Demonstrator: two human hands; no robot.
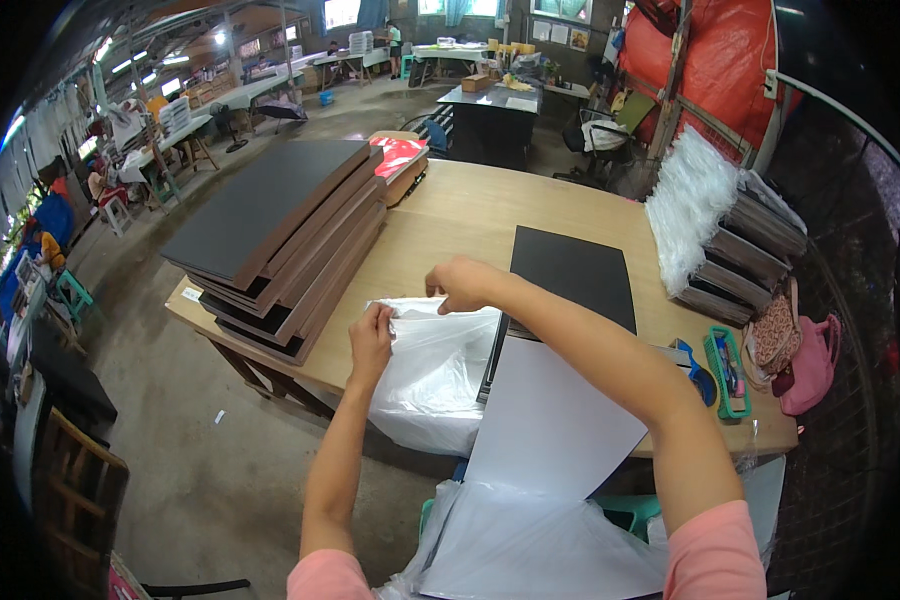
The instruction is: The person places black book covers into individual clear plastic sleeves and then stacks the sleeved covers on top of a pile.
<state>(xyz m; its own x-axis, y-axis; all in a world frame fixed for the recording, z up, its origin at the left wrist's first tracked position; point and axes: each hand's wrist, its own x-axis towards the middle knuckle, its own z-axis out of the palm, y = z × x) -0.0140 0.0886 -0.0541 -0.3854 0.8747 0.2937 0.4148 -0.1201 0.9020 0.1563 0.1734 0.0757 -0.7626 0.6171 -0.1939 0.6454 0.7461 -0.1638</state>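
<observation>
A white, translucent plastic sheet or bag hangs over the near edge of the wooden table. My left hand pinches its upper left corner, fingers closed on the plastic. At the top edge of the plastic is my right hand, its fingers bent but apart, with nothing visible gripped in them. A large white sheet lies to the right, under my right forearm, partly over clear plastic wrap nearest me. Beyond that forearm a flat black board rests on the table; my arm hides part of it.
A tall stack of dark boards with brown edges stands at the table's left. On the right are a green basket of small tools, blue-handled scissors, a pile of plastic-wrapped boards and a pink bag. A green stool stands below.
</observation>
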